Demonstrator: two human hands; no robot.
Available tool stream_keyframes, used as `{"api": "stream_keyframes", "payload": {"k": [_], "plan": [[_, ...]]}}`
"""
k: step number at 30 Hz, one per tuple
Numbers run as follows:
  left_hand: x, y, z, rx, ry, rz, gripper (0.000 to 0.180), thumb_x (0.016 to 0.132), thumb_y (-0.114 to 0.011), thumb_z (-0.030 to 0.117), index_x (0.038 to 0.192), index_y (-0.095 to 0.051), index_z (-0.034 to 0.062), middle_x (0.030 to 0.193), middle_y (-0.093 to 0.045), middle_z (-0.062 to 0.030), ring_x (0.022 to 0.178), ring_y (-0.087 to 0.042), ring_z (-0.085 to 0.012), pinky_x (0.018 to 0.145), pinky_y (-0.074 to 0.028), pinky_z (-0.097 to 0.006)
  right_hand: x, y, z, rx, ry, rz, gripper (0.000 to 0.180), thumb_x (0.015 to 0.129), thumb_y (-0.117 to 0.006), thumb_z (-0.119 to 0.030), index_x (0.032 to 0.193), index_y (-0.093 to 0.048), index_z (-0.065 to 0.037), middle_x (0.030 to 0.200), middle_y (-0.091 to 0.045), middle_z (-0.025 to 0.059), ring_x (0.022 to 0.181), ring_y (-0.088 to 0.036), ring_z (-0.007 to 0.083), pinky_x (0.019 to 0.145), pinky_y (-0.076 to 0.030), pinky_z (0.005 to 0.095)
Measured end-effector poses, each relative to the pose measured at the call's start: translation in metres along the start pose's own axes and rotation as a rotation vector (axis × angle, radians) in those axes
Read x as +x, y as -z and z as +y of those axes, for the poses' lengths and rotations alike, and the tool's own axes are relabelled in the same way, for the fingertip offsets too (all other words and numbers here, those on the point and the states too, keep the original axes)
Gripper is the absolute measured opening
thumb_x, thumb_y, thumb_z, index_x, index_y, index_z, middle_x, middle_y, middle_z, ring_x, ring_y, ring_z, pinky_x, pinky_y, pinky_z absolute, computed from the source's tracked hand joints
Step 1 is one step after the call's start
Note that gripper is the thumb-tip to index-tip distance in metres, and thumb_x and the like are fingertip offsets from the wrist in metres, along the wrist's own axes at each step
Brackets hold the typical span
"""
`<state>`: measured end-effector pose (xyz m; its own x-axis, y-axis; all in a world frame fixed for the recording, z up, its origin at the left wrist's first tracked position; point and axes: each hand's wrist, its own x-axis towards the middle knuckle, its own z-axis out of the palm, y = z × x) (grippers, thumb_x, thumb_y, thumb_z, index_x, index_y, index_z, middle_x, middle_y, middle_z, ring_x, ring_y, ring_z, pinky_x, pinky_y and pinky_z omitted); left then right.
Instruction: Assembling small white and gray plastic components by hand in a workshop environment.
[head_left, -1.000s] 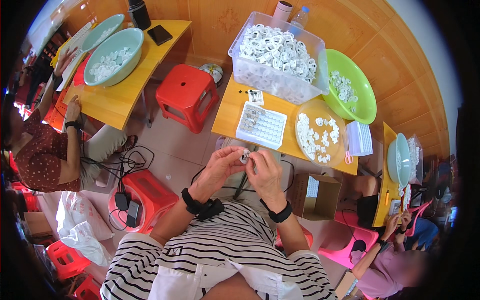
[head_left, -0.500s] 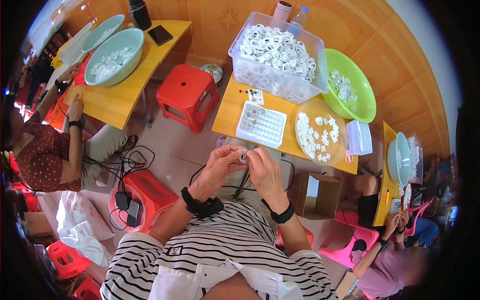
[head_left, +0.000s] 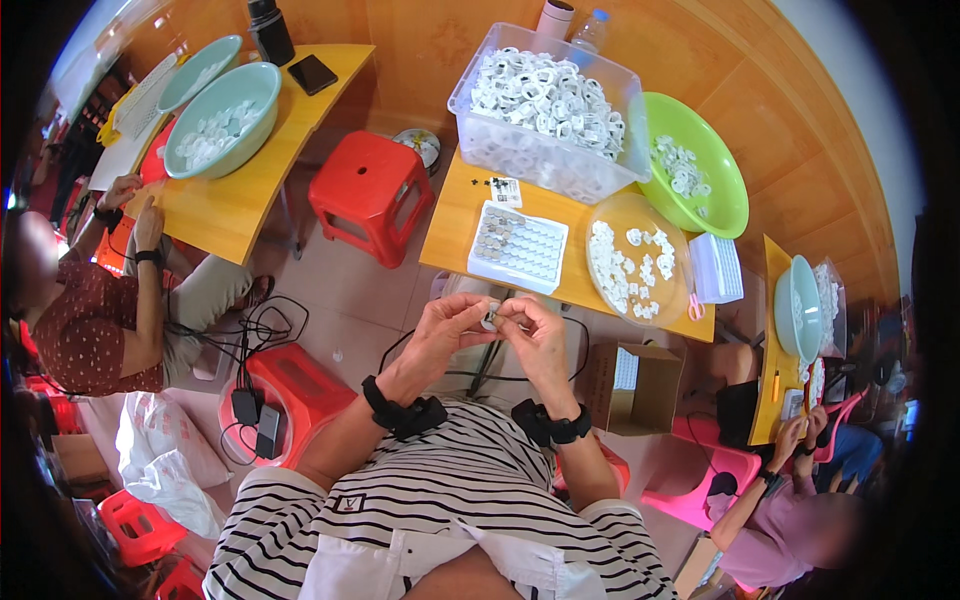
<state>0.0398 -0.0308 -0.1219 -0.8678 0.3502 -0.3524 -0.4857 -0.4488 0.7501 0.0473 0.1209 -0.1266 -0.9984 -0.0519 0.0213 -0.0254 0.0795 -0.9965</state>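
Observation:
Just before the table edge, my left hand [head_left: 446,332] pinches a small white plastic part [head_left: 490,316] with a dark spot in it. The fingertips of my right hand [head_left: 537,338] close on the same part from the other side. Beyond my hands, a white tray [head_left: 490,270] on the table has rows of slots, with grey pieces in part of them. To its right, a round clear tray [head_left: 612,297] bears loose small white parts. Farther back, a clear plastic bin [head_left: 540,165] is heaped with white ring-shaped parts.
A green basin [head_left: 728,200] with white pieces leans beside the bin. Pink scissors [head_left: 696,306] lie near the table's right edge. A red stool [head_left: 365,180] and a cardboard box [head_left: 655,390] flank my place. Co-workers sit at tables on both sides.
My right hand has turned and its fingers have shifted around the small white part. My left hand keeps its pinch. The whole view has moved slightly.

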Motion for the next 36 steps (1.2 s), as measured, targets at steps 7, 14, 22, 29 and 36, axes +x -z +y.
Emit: {"api": "stream_keyframes", "payload": {"k": [7, 14, 22, 29, 36], "plan": [[-0.001, -0.001, -0.003, -0.011, 0.017, 0.002, 0.02, 0.09, -0.053, 0.017, 0.101, -0.06, 0.0015, 0.088, -0.058, -0.0007, 0.074, -0.055, -0.0058, 0.073, -0.053, -0.024, -0.004, -0.005, -0.01, -0.093, 0.09, 0.015, 0.01, 0.076, -0.06, 0.008, 0.083, -0.058, 0.001, 0.078, -0.049, 0.0009, 0.063, -0.048, 0.0062, 0.055, -0.039, 0.0184], [0.001, -0.002, -0.002, 0.034, -0.002, -0.004, 0.022, 0.09, -0.054, 0.018, 0.101, -0.061, 0.001, 0.089, -0.059, -0.0015, 0.075, -0.055, -0.0066, 0.074, -0.053, -0.025, -0.002, -0.002, 0.009, 0.113, -0.059, 0.032, 0.012, 0.077, -0.061, 0.007, 0.082, -0.055, -0.002, 0.074, -0.049, -0.0034, 0.064, -0.046, 0.0032, 0.056, -0.039, 0.0175], [0.001, -0.006, -0.008, 0.061, -0.007, -0.038, 0.021, 0.089, -0.055, 0.018, 0.101, -0.061, 0.0018, 0.091, -0.06, -0.0022, 0.08, -0.057, -0.0085, 0.076, -0.052, -0.025, -0.003, 0.013, 0.001, 0.403, -0.234, 0.001, 0.014, 0.077, -0.063, 0.003, 0.086, -0.055, -0.005, 0.077, -0.054, -0.0033, 0.068, -0.05, 0.002, 0.062, -0.041, 0.0161], [-0.001, -0.007, -0.007, -0.042, -0.008, -0.019, 0.02, 0.09, -0.054, 0.018, 0.101, -0.061, 0.0024, 0.092, -0.061, -0.0028, 0.081, -0.059, -0.0093, 0.076, -0.053, -0.025, -0.008, -0.003, -0.005, 0.21, -0.182, 0.097, 0.003, 0.082, -0.059, 0.0, 0.084, -0.057, 0.0, 0.071, -0.057, -0.0013, 0.059, -0.047, 0.0033, 0.054, -0.039, 0.0175], [-0.002, 0.002, -0.015, -0.055, 0.009, -0.054, 0.019, 0.09, -0.053, 0.017, 0.1, -0.06, 0.003, 0.093, -0.06, -0.0022, 0.081, -0.059, -0.0089, 0.075, -0.053, -0.026, -0.01, 0.0, 0.002, 0.166, -0.239, 0.048, 0.002, 0.083, -0.058, -0.002, 0.084, -0.057, 0.0, 0.069, -0.056, -0.0012, 0.058, -0.047, 0.0034, 0.051, -0.037, 0.0176]]}}
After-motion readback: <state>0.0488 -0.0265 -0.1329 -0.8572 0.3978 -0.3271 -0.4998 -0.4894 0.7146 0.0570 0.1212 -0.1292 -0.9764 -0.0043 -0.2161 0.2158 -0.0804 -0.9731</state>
